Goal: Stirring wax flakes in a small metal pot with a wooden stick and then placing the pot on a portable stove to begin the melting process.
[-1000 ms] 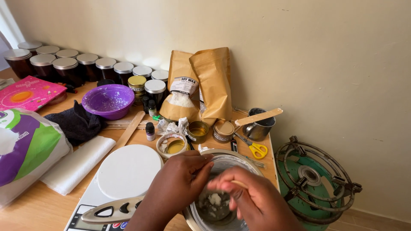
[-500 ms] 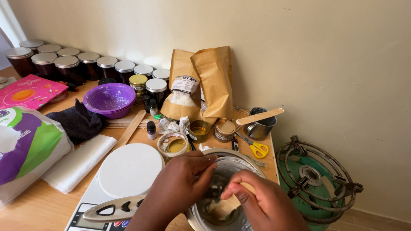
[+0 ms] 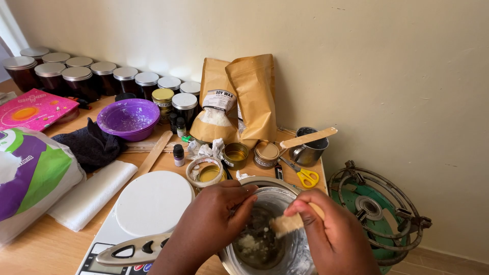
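A metal pot (image 3: 265, 184) with waxy white residue inside stands at the near edge of the wooden table (image 3: 35, 249). My left hand (image 3: 216, 216) grips the pot's left rim, thumb over the edge. My right hand (image 3: 331, 231) holds a flat wooden stick (image 3: 286, 224) whose wax-coated end is lifted above the pot's inside. White wax lumps (image 3: 247, 242) lie on the pot's bottom.
A white kitchen scale (image 3: 153, 201) sits left of the pot. Behind stand small tins (image 3: 235, 155), brown wax bags (image 3: 252, 99), a metal cup (image 3: 308, 150), yellow scissors (image 3: 305, 178), a purple bowl (image 3: 128, 118) and several lidded jars. A green gas burner (image 3: 379, 214) stands right.
My right hand has lifted the stick from the pot's bottom and moved right, bringing up its wax-coated end. My left hand stays on the rim.
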